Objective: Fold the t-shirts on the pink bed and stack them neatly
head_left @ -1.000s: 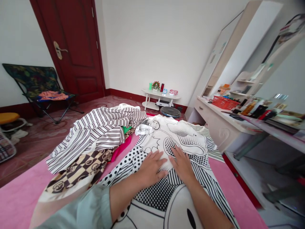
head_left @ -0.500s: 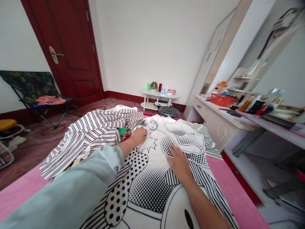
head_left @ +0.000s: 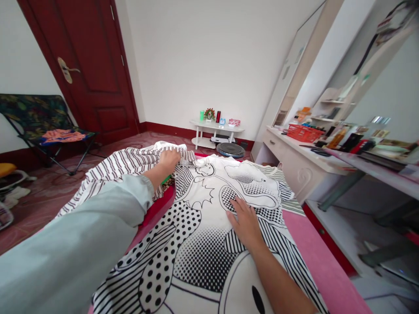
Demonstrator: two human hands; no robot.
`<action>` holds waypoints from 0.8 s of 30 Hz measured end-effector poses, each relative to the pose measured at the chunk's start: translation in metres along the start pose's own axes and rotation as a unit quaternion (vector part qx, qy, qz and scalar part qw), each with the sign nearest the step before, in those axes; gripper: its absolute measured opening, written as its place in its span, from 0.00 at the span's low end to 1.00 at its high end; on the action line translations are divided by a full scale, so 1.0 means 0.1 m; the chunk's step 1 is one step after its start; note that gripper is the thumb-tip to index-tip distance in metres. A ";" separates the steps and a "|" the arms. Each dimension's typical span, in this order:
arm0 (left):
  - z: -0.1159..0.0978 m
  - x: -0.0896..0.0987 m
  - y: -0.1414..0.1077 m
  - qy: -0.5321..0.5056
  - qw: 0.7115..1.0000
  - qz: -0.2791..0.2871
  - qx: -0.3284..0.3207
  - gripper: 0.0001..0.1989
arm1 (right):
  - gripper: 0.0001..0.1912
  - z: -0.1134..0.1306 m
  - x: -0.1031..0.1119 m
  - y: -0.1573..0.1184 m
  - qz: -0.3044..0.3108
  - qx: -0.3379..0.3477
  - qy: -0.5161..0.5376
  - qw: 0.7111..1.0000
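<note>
A white garment with black cartoon prints, dots and stripes lies spread over the pink bed surface. My right hand rests flat on its middle, fingers spread. Farther up and to the left, my left hand has its fingers closed at the garment's upper left edge, beside a heap of brown-striped white cloth. Its fingertips are partly hidden, so what they hold is hard to make out. A striped greenish cloth shows from under the garment's right side.
On the left stands a folding chair with orange cloth. A low white table and a round dark device are by the far wall. At the right, a dresser carries a red basket and bottles.
My left hand has moved up and to the left, and the garment's left part now lies spread wider. The striped heap is partly covered by my sleeve. My right hand has stayed almost in place.
</note>
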State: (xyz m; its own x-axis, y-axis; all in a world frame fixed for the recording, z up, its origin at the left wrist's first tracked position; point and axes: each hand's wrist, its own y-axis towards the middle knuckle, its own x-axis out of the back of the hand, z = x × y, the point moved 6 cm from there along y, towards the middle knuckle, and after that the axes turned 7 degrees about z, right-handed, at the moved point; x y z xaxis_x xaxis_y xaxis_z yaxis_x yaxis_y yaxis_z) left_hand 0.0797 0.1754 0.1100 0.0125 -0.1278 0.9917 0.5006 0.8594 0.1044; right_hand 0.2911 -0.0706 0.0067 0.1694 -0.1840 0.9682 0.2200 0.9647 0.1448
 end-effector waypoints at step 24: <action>-0.48 -0.43 0.36 0.074 0.996 -0.032 -0.040 0.23 | 0.26 0.01 0.00 0.01 0.025 -0.010 0.004 1.000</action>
State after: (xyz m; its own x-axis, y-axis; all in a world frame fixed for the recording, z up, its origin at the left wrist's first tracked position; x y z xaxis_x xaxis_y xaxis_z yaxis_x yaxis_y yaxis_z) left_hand 0.1385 0.1880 0.0675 0.1024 -0.2569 0.9610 0.5716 0.8059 0.1545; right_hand 0.2906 -0.0699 0.0073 0.1878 -0.1373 0.9726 0.2310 0.9686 0.0921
